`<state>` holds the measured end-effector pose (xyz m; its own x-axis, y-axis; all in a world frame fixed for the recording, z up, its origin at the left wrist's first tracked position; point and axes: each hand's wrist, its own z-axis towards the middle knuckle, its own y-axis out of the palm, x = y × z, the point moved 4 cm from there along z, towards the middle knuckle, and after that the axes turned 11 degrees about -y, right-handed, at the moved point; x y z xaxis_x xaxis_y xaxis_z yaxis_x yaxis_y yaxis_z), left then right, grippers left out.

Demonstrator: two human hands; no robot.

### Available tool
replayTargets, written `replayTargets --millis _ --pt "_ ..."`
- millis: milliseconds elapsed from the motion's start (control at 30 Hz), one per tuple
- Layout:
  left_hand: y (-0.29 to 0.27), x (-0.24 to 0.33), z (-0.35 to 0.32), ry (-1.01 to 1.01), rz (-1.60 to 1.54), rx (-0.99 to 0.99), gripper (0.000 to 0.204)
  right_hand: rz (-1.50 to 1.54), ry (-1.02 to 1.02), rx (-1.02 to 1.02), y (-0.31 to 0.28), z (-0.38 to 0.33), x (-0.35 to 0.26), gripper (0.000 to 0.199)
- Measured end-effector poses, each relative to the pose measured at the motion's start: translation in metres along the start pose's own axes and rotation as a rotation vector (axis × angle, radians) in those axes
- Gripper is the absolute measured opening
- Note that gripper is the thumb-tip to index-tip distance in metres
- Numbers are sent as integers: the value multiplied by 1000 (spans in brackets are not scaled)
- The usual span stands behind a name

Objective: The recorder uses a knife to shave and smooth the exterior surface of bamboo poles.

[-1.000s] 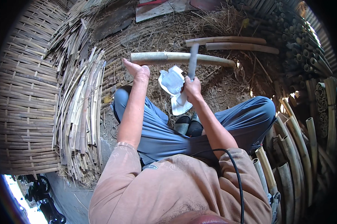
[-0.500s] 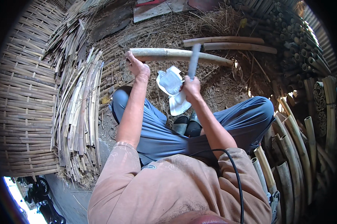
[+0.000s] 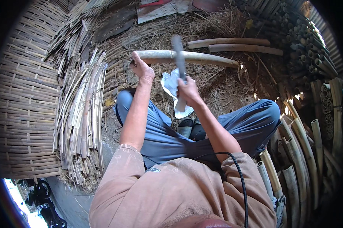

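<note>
Sitting cross-legged on the straw-covered ground (image 3: 224,87), the person holds a long pale bamboo pole (image 3: 202,58) that lies almost level across the upper middle of the frame. The left hand (image 3: 143,70) is at the left end of this pole, and its fingers are closed around it. The right hand (image 3: 187,91), in the centre of the frame, has its fingers wrapped tight on the handle of a long grey blade (image 3: 179,57), which points up and crosses over the pole; the blade looks a little blurred. Just below both hands a crumpled white cloth (image 3: 171,85) rests near the knees, above the blue trousers (image 3: 160,133). Two more bamboo poles (image 3: 232,42) lie behind the first one, in the upper right part. A thick heap of thin split bamboo strips (image 3: 82,117) fills the left side, beside a woven bamboo mat (image 3: 23,114) at the far left. Several cut bamboo tubes (image 3: 293,152) stand along the right edge.
</note>
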<state>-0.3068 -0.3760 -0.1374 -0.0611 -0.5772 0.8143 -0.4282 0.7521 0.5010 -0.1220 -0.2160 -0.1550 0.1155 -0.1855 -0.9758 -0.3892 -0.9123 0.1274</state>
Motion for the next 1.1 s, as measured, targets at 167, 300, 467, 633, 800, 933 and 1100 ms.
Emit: replayTargets --millis 167,300,467,633,800,933,1100 --pt "-5 0 3 -81 5 75 95 49 -21 -153 2 1 -4 30" --pt "-4 3 2 -39 65 -2 82 70 91 279 -33 5 -3 24" --pt "5 5 -4 19 87 -14 75 53 -12 -147 8 1 7 27" --pt "-4 7 -3 -15 31 27 80 73 28 -60 -5 7 8 24" --pt "2 6 3 -13 -13 -88 56 58 41 227 -23 5 5 25" --pt "8 9 -4 57 -10 -96 60 15 -34 -186 7 -3 5 25" --pt "5 12 -12 -39 -1 -88 67 71 6 68 -23 3 1 21"
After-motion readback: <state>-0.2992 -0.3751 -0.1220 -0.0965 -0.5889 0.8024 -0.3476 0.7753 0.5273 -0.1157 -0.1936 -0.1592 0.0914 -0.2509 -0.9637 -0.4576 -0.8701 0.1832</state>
